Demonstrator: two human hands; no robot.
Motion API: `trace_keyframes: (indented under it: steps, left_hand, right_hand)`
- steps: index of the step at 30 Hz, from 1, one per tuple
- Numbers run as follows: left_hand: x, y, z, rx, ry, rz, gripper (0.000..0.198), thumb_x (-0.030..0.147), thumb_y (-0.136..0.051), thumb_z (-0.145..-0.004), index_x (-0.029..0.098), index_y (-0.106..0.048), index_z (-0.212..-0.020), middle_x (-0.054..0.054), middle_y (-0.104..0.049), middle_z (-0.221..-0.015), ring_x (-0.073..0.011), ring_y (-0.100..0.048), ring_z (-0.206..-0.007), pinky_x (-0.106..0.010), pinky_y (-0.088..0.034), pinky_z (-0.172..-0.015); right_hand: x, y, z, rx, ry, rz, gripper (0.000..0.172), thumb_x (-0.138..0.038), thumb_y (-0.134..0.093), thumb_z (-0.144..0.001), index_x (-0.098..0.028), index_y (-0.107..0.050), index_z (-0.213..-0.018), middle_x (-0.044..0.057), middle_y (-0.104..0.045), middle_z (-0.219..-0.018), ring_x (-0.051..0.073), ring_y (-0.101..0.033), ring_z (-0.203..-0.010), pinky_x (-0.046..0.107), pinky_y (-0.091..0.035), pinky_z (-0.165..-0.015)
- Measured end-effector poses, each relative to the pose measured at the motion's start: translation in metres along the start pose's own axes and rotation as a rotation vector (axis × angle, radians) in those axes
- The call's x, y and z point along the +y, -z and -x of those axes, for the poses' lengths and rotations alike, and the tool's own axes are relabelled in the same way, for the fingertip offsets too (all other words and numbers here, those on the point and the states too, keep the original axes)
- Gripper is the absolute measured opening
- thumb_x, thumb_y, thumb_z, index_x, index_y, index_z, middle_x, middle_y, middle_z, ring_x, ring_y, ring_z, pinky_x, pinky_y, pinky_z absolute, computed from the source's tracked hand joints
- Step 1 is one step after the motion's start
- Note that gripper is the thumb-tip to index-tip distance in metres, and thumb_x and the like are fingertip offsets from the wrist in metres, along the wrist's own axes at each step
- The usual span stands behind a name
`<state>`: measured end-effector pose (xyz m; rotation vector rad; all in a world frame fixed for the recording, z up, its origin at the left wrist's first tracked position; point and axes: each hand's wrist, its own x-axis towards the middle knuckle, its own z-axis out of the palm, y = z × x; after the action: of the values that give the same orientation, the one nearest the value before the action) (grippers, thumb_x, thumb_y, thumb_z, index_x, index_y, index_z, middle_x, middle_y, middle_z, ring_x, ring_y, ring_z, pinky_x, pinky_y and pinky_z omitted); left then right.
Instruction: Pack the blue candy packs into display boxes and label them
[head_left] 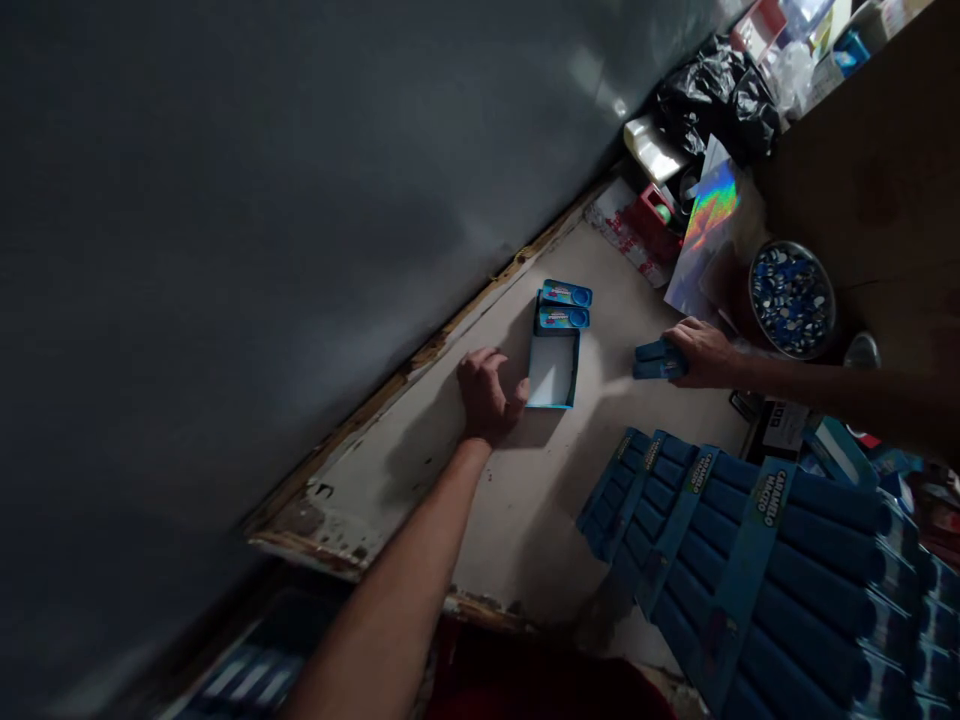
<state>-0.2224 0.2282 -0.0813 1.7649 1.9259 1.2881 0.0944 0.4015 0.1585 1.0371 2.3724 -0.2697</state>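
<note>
A shallow blue box (pixel 553 370) with a white inside lies on the worn pale table. Two small blue printed packs (pixel 565 305) sit side by side at its far end. My left hand (pixel 489 392) is at the box's left side, its fingers curved but apart and holding nothing. The thumb reaches the box's near left edge; whether it touches cannot be made out. To the right, my right hand (pixel 696 352) grips small blue packs (pixel 657 360) between fingers and thumb, held out toward the box. The far side of those packs faces left.
Stacked blue packs in printed bands (pixel 712 540) fill the lower right. A round bowl of small shiny pieces (pixel 792 298) stands beyond my right arm. Holographic sheet (pixel 705 235), black plastic bag (pixel 720 95) and a red holder (pixel 657 215) lie farther back. A dark wall (pixel 262 250) borders the table's left edge.
</note>
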Motion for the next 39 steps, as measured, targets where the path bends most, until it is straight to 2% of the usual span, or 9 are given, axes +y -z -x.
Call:
trace_keyframes:
  steps: [3,7,13,18,21,24,29,34,39]
  left_hand:
    - [-0.001,-0.003,-0.004,0.022,0.063,0.035,0.049,0.046,-0.052,-0.096,0.016,-0.050,-0.135,-0.021,-0.058,-0.131,-0.0364,-0.056,-0.128,-0.060,-0.044,-0.114]
    - [-0.007,-0.008,-0.001,-0.103,-0.046,0.078,0.067,0.050,-0.054,-0.091,0.015,-0.044,-0.146,-0.021,-0.059,-0.135,-0.0384,-0.056,-0.133,-0.068,-0.027,-0.127]
    - [0.001,-0.002,0.000,-0.248,-0.100,0.047,0.074,0.044,-0.057,-0.092,0.014,-0.040,-0.158,-0.023,-0.057,-0.146,-0.0400,-0.052,-0.141,-0.071,-0.018,-0.130]
    - [0.014,0.004,-0.006,-0.382,-0.095,-0.007,0.066,0.048,-0.053,-0.101,0.018,-0.048,-0.159,-0.024,-0.055,-0.154,-0.0416,-0.050,-0.144,-0.075,-0.012,-0.129]
    - [0.009,-0.001,-0.007,-0.370,-0.056,0.003,0.063,0.049,-0.054,-0.100,0.020,-0.054,-0.156,-0.022,-0.056,-0.154,-0.0406,-0.049,-0.145,-0.076,-0.011,-0.129]
    - [0.002,-0.008,-0.005,-0.340,-0.065,0.030,0.063,0.052,-0.057,-0.098,0.020,-0.059,-0.151,-0.022,-0.060,-0.149,-0.0401,-0.051,-0.143,-0.075,-0.010,-0.129]
    - [-0.003,-0.011,-0.001,-0.310,-0.049,0.027,0.063,0.056,-0.056,-0.097,0.021,-0.060,-0.149,-0.022,-0.061,-0.149,-0.0402,-0.055,-0.139,-0.074,-0.012,-0.130]
    - [-0.003,-0.007,-0.001,-0.315,-0.053,0.000,0.070,0.062,-0.057,-0.095,0.020,-0.056,-0.151,-0.020,-0.060,-0.149,-0.0395,-0.055,-0.139,-0.072,-0.011,-0.131]
    - [-0.001,-0.006,-0.004,-0.305,0.004,0.005,0.082,0.067,-0.059,-0.092,0.016,-0.049,-0.155,-0.021,-0.061,-0.145,-0.0399,-0.056,-0.137,-0.068,-0.017,-0.132]
  right_hand:
    - [-0.051,0.023,-0.013,0.080,0.118,-0.121,0.069,-0.045,-0.087,-0.072,-0.017,-0.060,-0.129,0.015,-0.073,-0.122,0.034,-0.064,-0.117,0.043,-0.044,-0.102]
    - [-0.108,0.025,-0.048,0.142,0.214,-0.181,0.069,-0.041,-0.083,-0.071,-0.017,-0.057,-0.131,0.014,-0.070,-0.125,0.032,-0.065,-0.112,0.043,-0.044,-0.102]
    - [-0.122,0.004,-0.089,0.168,0.144,-0.025,0.065,-0.037,-0.076,-0.080,-0.013,-0.056,-0.137,0.021,-0.061,-0.134,0.035,-0.058,-0.117,0.043,-0.045,-0.094]
    - [-0.133,0.009,-0.090,0.139,0.074,0.042,0.092,-0.041,-0.081,-0.082,-0.015,-0.038,-0.159,0.023,-0.054,-0.146,0.038,-0.051,-0.127,0.046,-0.045,-0.097]
    - [-0.092,0.026,-0.084,0.178,0.087,0.018,0.092,-0.063,-0.079,-0.085,-0.016,-0.043,-0.156,0.021,-0.057,-0.145,0.035,-0.055,-0.124,0.044,-0.048,-0.096]
    - [-0.006,0.038,-0.055,0.208,-0.034,0.066,0.063,-0.072,-0.065,-0.094,-0.019,-0.063,-0.129,0.014,-0.070,-0.118,0.031,-0.065,-0.106,0.041,-0.050,-0.089]
    - [0.106,0.000,0.032,-0.034,-0.171,0.181,0.052,-0.072,-0.085,-0.072,-0.025,-0.068,-0.090,0.006,-0.068,-0.083,0.030,-0.067,-0.080,0.039,-0.050,-0.072]
    - [0.110,-0.070,0.066,-0.022,-0.265,0.121,0.054,-0.050,-0.093,-0.068,-0.020,-0.065,-0.104,0.023,-0.069,-0.119,0.037,-0.064,-0.110,0.045,-0.049,-0.086]
    - [0.099,-0.070,0.050,-0.082,-0.272,0.088,0.046,-0.045,-0.086,-0.076,-0.021,-0.063,-0.108,0.020,-0.071,-0.115,0.035,-0.065,-0.102,0.043,-0.049,-0.084]
